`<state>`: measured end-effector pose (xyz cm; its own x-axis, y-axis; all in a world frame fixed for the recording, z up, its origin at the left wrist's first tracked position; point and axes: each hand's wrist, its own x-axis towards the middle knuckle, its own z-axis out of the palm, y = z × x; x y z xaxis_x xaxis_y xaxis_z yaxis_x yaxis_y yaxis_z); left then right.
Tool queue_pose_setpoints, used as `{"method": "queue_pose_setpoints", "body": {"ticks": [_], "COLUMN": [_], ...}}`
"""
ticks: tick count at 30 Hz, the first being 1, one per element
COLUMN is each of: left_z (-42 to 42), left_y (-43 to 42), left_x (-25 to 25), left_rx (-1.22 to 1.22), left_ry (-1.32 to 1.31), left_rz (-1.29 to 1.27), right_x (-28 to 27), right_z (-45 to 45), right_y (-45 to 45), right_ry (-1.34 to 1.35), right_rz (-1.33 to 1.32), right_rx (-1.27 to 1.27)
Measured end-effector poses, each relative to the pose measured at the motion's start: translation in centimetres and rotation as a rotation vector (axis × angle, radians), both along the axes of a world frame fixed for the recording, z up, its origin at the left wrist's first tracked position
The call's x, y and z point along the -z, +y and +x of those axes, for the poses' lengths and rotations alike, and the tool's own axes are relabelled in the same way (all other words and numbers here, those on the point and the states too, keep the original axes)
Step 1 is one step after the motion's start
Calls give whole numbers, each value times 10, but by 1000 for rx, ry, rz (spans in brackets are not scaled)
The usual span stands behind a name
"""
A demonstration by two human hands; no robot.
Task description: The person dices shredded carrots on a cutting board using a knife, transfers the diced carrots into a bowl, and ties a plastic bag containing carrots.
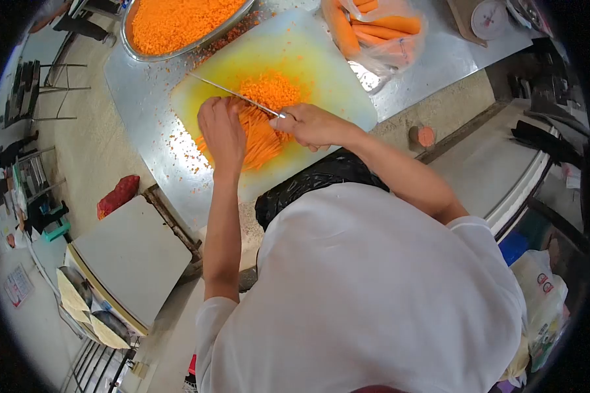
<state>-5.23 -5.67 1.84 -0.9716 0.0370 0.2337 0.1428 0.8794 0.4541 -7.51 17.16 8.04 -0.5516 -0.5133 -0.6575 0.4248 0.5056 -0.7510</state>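
Carrot (271, 92) litters board (337, 78) and metal table (141, 98); red sack (117, 197) on floor (115, 141).

The person wears a white shirt (367, 281), plain and loose, its cloth broad and smooth over the back and shoulders with faint creases and soft grey shading. Both sleeves are short: the left sleeve (215, 321) and the right sleeve (480, 237) leave the forearms bare. The left hand (221, 131) and right hand (318, 126) are bare too. Glossy, crinkled black plastic (321, 171) shows beyond the shirt's edge (perhaps an apron, though that is hard to tell). A dark red sliver (377, 390), unclear in kind, peeks in at the bottom.
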Motion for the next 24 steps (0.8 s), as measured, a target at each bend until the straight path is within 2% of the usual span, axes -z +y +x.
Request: {"method": "queue_pose_setpoints", "body": {"ticks": [2,5,8,14,17,20,23,24], "left_z": [34,71,76,50,50,55,56,52], "left_y": [4,9,-1,27,32,28,37,38], "left_x": [-10,-8,31,34,28,19,5,6], "left_rx": [48,267,223,-19,-67,-66,-100,-105], "left_ry": [-1,-162,-163,-116,-117,-161,-125,-41], "left_rz": [-233,-197,-386,-364,-281,-293,-274,-218], "right_x": [10,5,9,-30,-38,-29,-34,-40], "right_z": [10,13,9,23,36,48,56,57], "right_y": [-1,-2,8,22,24,25,28,30], "right_ry": [46,-19,7,14,81,39,16,-5], "right_rz": [-23,-72,-70,-16,-68,-69,-84,-61], "right_rx": [24,64,59,163,200,218,229,216]}}
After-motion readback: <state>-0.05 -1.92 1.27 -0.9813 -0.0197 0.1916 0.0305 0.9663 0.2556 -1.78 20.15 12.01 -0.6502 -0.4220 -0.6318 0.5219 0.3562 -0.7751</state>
